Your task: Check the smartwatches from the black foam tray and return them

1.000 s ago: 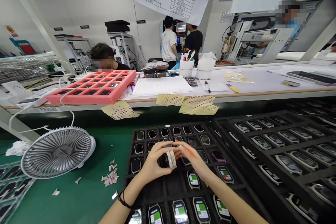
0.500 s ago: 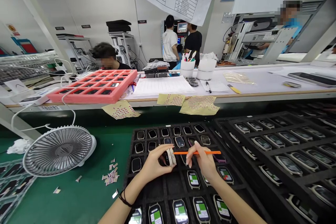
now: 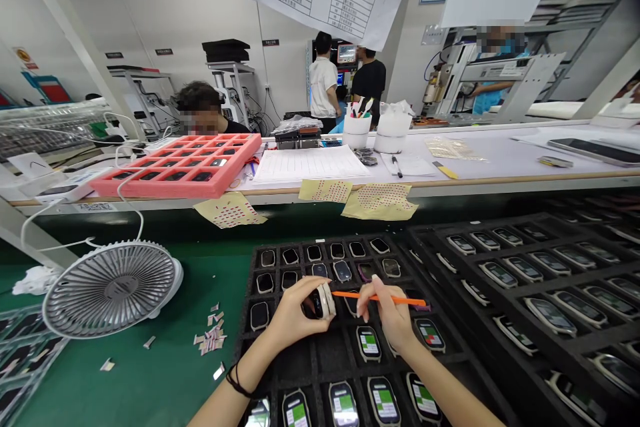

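Note:
My left hand (image 3: pixel 299 310) is closed around a smartwatch body (image 3: pixel 326 301), held on edge with its pale side toward the right. Between the fingers of my right hand (image 3: pixel 387 310) is a thin orange stick (image 3: pixel 350 294). Its left tip lies close to the watch's side; whether they touch I cannot tell. Both hands hover over a black foam tray (image 3: pixel 327 353) with watch bodies in its compartments. Several of those, such as the watch (image 3: pixel 369 342) below my right hand, have lit screens with green and white blocks. Others in the far rows are dark.
More foam trays of watches (image 3: pixel 550 313) are stacked at right. A grey fan (image 3: pixel 115 288) and small loose tabs (image 3: pixel 213 339) lie on the green mat at left. A raised shelf carries a pink tray (image 3: pixel 220 177) and papers (image 3: pixel 310 163). Several people are beyond.
The orange stick has tilted, its right end now lower, and its left tip stands slightly farther from the watch. My left hand has hardly moved. A person at the back right has shifted left.

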The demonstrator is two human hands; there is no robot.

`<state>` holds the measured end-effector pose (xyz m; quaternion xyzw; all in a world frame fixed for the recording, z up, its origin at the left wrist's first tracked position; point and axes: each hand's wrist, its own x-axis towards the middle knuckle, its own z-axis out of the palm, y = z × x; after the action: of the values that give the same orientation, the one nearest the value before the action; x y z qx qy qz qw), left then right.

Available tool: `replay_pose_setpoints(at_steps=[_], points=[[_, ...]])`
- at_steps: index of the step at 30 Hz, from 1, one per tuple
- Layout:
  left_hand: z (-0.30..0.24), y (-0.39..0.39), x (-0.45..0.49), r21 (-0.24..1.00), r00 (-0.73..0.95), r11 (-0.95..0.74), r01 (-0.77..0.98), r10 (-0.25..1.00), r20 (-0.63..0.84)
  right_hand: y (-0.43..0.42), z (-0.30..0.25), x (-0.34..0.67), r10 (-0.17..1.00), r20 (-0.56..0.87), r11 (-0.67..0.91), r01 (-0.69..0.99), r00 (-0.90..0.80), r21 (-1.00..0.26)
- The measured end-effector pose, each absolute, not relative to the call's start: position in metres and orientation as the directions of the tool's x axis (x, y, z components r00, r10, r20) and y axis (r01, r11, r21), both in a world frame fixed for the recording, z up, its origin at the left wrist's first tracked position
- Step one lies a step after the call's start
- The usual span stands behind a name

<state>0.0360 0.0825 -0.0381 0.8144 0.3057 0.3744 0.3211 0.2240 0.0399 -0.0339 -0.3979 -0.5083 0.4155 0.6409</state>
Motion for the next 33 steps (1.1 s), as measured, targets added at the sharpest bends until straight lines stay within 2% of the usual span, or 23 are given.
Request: replay_pose_setpoints(at_steps=[7, 16, 33], points=[[-0.038, 0.081, 0.036, 0.774, 0.528, -0.584, 0.244, 0.750, 0.399, 0.039, -0.037, 0.224, 0.917, 0.363, 0.387, -0.142, 0.166, -0.911], [-0.042, 0.083, 0.037, 0.763, 0.532, -0.595, 0.254, 0.745, 0.403, 0.039, -0.037, 0.223, 0.919, 0.371, 0.383, -0.078, 0.136, -0.920], [-0.039, 0.082, 0.035, 0.772, 0.538, -0.580, 0.259, 0.751, 0.383, 0.040, -0.046, 0.224, 0.892, 0.420, 0.445, -0.159, 0.167, -0.881]])
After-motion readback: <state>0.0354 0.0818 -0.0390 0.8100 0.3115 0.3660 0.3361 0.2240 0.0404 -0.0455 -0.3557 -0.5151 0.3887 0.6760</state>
